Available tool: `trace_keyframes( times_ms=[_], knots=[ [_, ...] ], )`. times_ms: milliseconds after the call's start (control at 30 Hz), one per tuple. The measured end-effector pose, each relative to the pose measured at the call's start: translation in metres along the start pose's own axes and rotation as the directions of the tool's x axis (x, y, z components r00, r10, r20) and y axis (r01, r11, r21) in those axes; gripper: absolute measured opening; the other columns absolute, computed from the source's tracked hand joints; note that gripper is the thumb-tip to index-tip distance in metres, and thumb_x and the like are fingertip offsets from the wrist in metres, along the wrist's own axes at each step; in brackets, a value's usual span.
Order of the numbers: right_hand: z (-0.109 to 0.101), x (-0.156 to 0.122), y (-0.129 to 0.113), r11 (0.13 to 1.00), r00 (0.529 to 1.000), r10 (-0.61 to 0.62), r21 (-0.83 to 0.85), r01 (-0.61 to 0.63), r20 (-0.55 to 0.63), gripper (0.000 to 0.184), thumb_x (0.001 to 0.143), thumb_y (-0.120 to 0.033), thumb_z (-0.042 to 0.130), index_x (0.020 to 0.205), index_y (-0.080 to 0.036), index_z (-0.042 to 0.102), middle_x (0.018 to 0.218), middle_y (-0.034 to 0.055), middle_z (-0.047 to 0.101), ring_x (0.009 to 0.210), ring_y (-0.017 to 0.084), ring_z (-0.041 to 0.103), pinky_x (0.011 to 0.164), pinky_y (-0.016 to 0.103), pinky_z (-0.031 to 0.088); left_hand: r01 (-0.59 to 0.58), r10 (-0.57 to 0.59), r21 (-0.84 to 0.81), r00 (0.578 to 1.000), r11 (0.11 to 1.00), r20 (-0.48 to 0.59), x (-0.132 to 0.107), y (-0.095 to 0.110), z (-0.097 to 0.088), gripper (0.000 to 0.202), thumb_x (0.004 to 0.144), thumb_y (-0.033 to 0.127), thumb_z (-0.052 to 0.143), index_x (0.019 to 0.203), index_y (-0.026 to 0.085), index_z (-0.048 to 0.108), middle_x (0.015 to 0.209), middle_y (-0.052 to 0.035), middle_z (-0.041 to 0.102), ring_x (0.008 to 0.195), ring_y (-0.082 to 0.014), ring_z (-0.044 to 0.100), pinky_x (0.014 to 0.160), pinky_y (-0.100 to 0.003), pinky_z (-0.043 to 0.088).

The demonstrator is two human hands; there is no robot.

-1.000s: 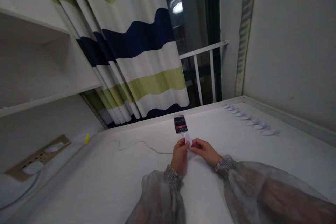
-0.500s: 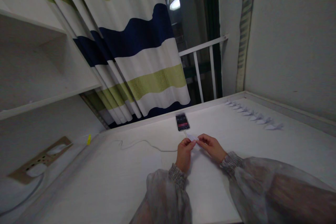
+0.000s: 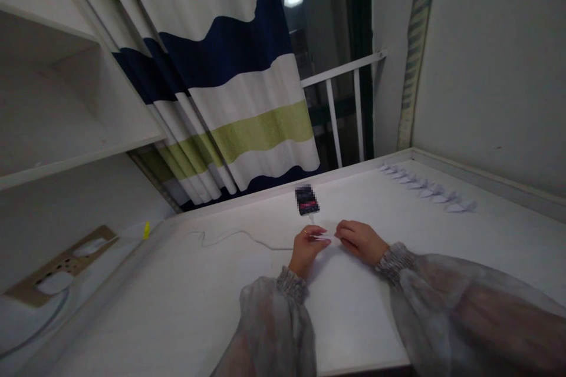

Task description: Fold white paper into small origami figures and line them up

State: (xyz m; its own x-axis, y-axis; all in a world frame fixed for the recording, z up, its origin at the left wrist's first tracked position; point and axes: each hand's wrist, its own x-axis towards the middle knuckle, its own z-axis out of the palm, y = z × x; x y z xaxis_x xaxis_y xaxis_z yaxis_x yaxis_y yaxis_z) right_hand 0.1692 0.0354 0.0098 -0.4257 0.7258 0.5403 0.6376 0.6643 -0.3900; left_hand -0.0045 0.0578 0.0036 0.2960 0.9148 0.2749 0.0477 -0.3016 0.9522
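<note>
A small piece of folded white paper (image 3: 325,237) is held between my two hands, above the white tabletop (image 3: 354,330). My left hand (image 3: 306,249) pinches its left side between thumb and fingers; a ring shows on one finger. At its right end, my right hand (image 3: 360,240) is closed with the fingertips on the paper's tip. Just beyond my hands lies a phone (image 3: 306,200) with a blurred screen and a white cable (image 3: 247,234) running left. Several folded white paper pieces (image 3: 435,189) stand in a row at the far right of the table.
A striped curtain (image 3: 247,82) hangs behind the table, beside a white railing (image 3: 345,73). Shelves (image 3: 79,153) stand on the left. Below them is a power strip (image 3: 62,265) with plugs and a yellow tag (image 3: 147,230). A wall (image 3: 495,70) closes the right side.
My hands have moved slightly apart, and the paper has turned from lying flat-faced to edge-on between them. The whole view has shifted a little. The row of paper pieces stays put.
</note>
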Motion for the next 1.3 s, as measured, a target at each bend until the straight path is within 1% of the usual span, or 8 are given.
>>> trace_keyframes(
  times_ms=[67, 167, 333, 500, 700, 867, 1100, 1300],
  knots=[
    [-0.001, -0.001, 0.003, 0.996, 0.997, -0.019, -0.084, 0.025, 0.076, 0.02, 0.075, -0.014, 0.041, 0.075, -0.02, 0.06, 0.082, 0.0082, 0.059, 0.072, 0.018, 0.05, 0.067, 0.032, 0.039, -0.184, 0.154, 0.242, 0.978, 0.953, 0.138, -0.001, -0.001, -0.007, 0.014, 0.062, 0.021, 0.064, 0.076, 0.017, 0.063, 0.082, -0.0055, 0.06, 0.082, -0.0166, 0.053, 0.079, -0.031, 0.041],
    [0.002, 0.0, 0.003, 0.993, 0.984, -0.002, -0.114, 0.023, 0.179, 0.02, 0.074, -0.013, 0.043, 0.07, -0.02, 0.061, 0.08, 0.0072, 0.059, 0.072, 0.018, 0.05, 0.07, 0.032, 0.038, -0.355, 0.209, 0.462, 0.918, 0.813, 0.338, -0.003, -0.003, -0.013, 0.016, 0.068, 0.014, 0.055, 0.08, 0.019, 0.064, 0.084, -0.0061, 0.061, 0.084, -0.0171, 0.052, 0.081, -0.032, 0.04],
    [0.007, -0.005, 0.005, 0.999, 0.96, -0.012, -0.034, 0.023, 0.279, 0.023, 0.072, -0.009, 0.043, 0.075, -0.02, 0.063, 0.083, 0.0068, 0.061, 0.078, 0.018, 0.052, 0.074, 0.034, 0.041, -0.486, 0.192, 0.518, 0.833, 0.704, 0.519, -0.003, -0.004, -0.015, 0.027, 0.063, 0.007, 0.05, 0.083, 0.018, 0.065, 0.088, -0.0076, 0.061, 0.085, -0.0176, 0.053, 0.082, -0.031, 0.041],
    [0.002, -0.014, 0.014, 0.989, 0.947, -0.148, 0.022, 0.148, 0.284, 0.03, 0.076, -0.011, 0.041, 0.096, -0.017, 0.062, 0.098, 0.0113, 0.059, 0.094, 0.02, 0.051, 0.083, 0.037, 0.041, -0.376, 0.132, 0.529, 0.887, 0.761, 0.442, 0.0, -0.003, -0.014, 0.019, 0.072, 0.016, 0.048, 0.08, 0.017, 0.065, 0.081, -0.0067, 0.062, 0.079, -0.0156, 0.054, 0.078, -0.027, 0.041],
    [0.001, -0.011, 0.015, 0.989, 0.949, -0.145, 0.058, 0.134, 0.279, 0.021, 0.08, -0.025, 0.048, 0.092, -0.019, 0.064, 0.095, 0.0107, 0.06, 0.092, 0.022, 0.053, 0.083, 0.04, 0.041, -0.139, -0.007, 0.514, 0.962, 0.847, 0.273, 0.006, -0.008, -0.003, 0.016, 0.072, 0.023, 0.053, 0.08, 0.016, 0.066, 0.074, -0.0037, 0.06, 0.067, -0.0128, 0.052, 0.066, -0.024, 0.04],
    [0.003, -0.008, 0.014, 0.989, 0.957, -0.145, 0.001, 0.15, 0.251, 0.021, 0.082, -0.023, 0.045, 0.085, -0.018, 0.065, 0.088, 0.0107, 0.06, 0.087, 0.021, 0.052, 0.077, 0.038, 0.041, -0.076, -0.074, 0.512, 0.961, 0.856, 0.268, 0.009, -0.007, 0.0, 0.011, 0.069, 0.022, 0.057, 0.072, 0.016, 0.066, 0.067, -0.0013, 0.056, 0.061, -0.0113, 0.049, 0.062, -0.022, 0.038],
    [0.007, -0.011, 0.008, 0.915, 0.92, -0.25, -0.237, 0.326, 0.303, 0.027, 0.086, -0.018, 0.036, 0.077, -0.016, 0.061, 0.077, 0.0073, 0.058, 0.074, 0.018, 0.049, 0.068, 0.034, 0.041, -0.115, -0.08, 0.547, 0.944, 0.829, 0.32, 0.009, -0.004, 0.0, 0.011, 0.07, 0.02, 0.057, 0.077, 0.015, 0.064, 0.072, -0.0015, 0.056, 0.065, -0.0107, 0.05, 0.064, -0.021, 0.04],
    [0.01, -0.009, 0.011, 0.918, 0.914, -0.281, -0.196, 0.345, 0.292, 0.024, 0.086, -0.015, 0.035, 0.082, -0.012, 0.059, 0.078, 0.0089, 0.057, 0.073, 0.018, 0.048, 0.067, 0.032, 0.044, -0.191, -0.063, 0.565, 0.914, 0.803, 0.4, 0.011, -0.002, -0.002, 0.012, 0.072, 0.015, 0.054, 0.078, 0.016, 0.064, 0.075, -0.002, 0.058, 0.072, -0.0112, 0.052, 0.07, -0.021, 0.041]
  ],
)
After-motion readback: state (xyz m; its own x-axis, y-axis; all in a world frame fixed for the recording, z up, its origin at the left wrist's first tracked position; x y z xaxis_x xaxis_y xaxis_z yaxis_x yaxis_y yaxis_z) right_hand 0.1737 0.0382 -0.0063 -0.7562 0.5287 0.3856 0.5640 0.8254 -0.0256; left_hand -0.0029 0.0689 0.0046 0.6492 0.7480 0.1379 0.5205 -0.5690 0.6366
